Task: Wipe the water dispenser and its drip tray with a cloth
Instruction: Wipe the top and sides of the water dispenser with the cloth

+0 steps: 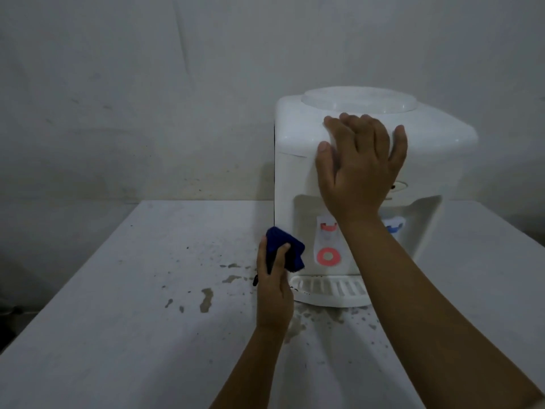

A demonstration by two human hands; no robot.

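Observation:
A white tabletop water dispenser stands on a white table, against the wall. My right hand lies flat, fingers spread, on the upper front of the dispenser. My left hand grips a folded dark blue cloth and holds it against the dispenser's lower left front corner. The white slotted drip tray juts out at the base, just right of the cloth hand. A red tap lever and a blue tap sit in the recess, partly hidden by my right forearm.
Brownish stains and chipped patches mark the tabletop left of and in front of the drip tray. A grey wall runs close behind. The table's left edge drops off into dark floor.

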